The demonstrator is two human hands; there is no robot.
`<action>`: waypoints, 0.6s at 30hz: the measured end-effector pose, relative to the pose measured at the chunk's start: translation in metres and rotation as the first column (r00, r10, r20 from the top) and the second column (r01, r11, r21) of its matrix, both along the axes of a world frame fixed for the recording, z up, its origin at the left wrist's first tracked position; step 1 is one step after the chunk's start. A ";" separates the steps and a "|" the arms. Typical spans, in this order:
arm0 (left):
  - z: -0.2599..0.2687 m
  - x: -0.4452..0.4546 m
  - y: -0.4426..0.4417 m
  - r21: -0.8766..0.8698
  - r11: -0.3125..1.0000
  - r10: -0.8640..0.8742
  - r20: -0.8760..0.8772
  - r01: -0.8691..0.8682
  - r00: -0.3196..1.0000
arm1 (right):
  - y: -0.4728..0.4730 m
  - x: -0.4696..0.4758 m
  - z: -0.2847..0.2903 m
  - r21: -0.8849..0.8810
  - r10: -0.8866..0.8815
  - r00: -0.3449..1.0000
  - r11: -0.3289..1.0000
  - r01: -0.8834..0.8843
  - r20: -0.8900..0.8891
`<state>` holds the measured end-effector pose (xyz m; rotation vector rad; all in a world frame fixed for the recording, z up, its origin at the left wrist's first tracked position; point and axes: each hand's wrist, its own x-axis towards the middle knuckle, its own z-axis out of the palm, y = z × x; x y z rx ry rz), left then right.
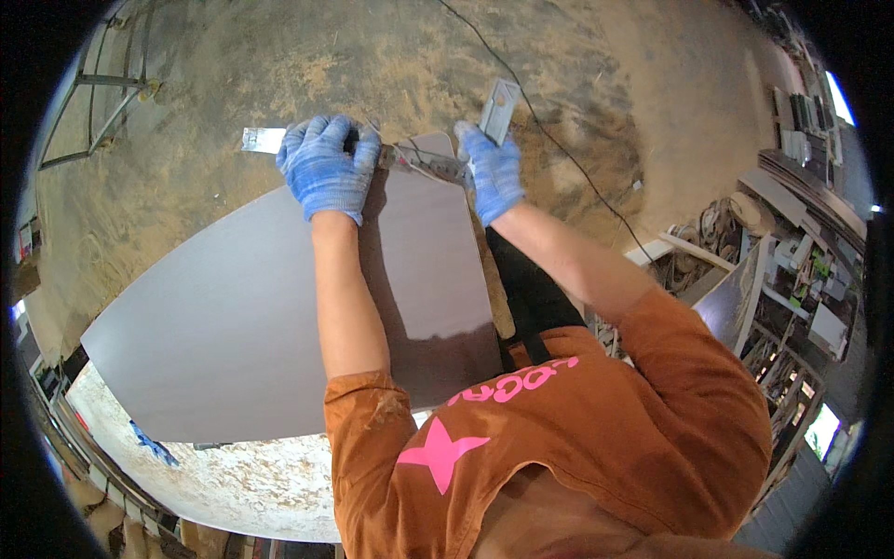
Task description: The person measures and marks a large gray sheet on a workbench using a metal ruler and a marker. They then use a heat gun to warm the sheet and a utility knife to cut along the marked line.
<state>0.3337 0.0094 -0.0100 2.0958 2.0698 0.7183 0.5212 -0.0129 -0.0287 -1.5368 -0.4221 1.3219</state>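
A large grey-faced panel (pixel 237 328) stretches before me, its far end under my hands. My left hand (pixel 328 168), in a blue knit glove, is curled over that far edge around a dark tool, mostly hidden by the fingers. A shiny metal plate (pixel 264 140) sticks out to the left of this hand. Just off the panel's far right corner, my right hand (pixel 492 164), gloved alike, grips a slotted metal plate (pixel 500 112) pointing away from me. Between the hands, a dark and grey object (pixel 436 165) with thin strips lies at the panel's end; its exact kind is unclear.
A black cable (pixel 559 143) runs across the dusty floor (pixel 391 63). At upper left stands a metal frame (pixel 108 80) on casters. A white, worn surface (pixel 258 482) lies under the panel's near side. Boards (pixel 789 202) and scrap pieces (pixel 712 230) are heaped at right.
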 end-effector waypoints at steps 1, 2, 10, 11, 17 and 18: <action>0.003 -0.001 -0.001 -0.015 1.000 -0.001 0.010 0.001 1.000 | -0.003 0.000 0.000 -0.004 0.028 0.999 1.000 -0.028 -0.020; 0.004 -0.001 -0.003 -0.030 1.000 -0.001 0.020 0.002 1.000 | -0.002 0.003 0.001 -0.004 0.051 0.999 0.999 -0.051 -0.004; -0.004 -0.008 -0.059 0.194 0.980 -0.115 0.726 -0.042 0.678 | -0.030 0.083 0.039 0.122 0.000 0.972 0.992 -0.029 0.233; -0.006 -0.011 -0.068 0.202 0.979 -0.111 0.633 -0.025 0.766 | -0.038 0.103 0.040 0.139 0.001 0.966 0.990 -0.038 0.260; -0.001 -0.027 -0.155 0.166 0.986 0.007 0.139 -0.030 0.990 | -0.100 0.209 0.081 0.198 -0.128 0.960 0.977 0.079 0.250; 0.002 -0.029 -0.173 0.125 0.989 0.058 0.134 -0.075 0.989 | -0.112 0.231 0.086 0.194 -0.103 0.974 0.979 0.064 0.201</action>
